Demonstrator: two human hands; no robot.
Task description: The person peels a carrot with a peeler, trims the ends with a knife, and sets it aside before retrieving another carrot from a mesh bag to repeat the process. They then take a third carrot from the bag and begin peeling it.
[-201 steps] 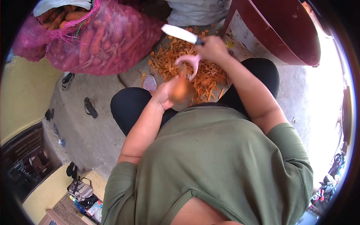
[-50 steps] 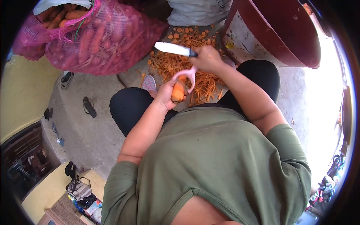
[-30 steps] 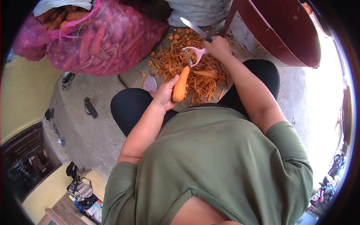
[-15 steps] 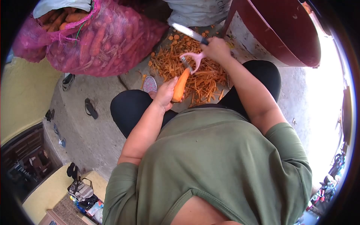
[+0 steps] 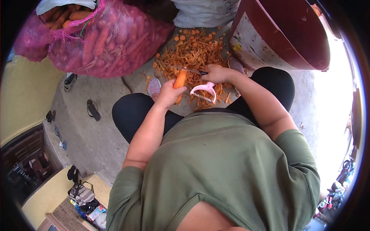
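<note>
A peeled orange carrot (image 5: pixel 180 82) is gripped in my left hand (image 5: pixel 168 93), its upper end pointing away from me. My right hand (image 5: pixel 219 74) is closed around both a knife (image 5: pixel 191 71) with a dark handle and a pink peeler (image 5: pixel 206 91). The knife's blade lies crosswise at the carrot's far end. Below my right fingers hangs the peeler, its blade toward me. Beneath both hands, orange peelings and round carrot slices (image 5: pixel 192 50) are heaped on the floor.
A pink mesh sack (image 5: pixel 111 42) full of carrots stands at the upper left, a white sack (image 5: pixel 204 13) at the top. At the upper right is a large dark red tub (image 5: pixel 266 34). A loose sandal (image 5: pixel 92 110) lies on the concrete floor.
My right hand has come down and turned, bringing the knife blade across the carrot's tip and swinging the peeler off the carrot toward me. The carrot is more upright in view.
</note>
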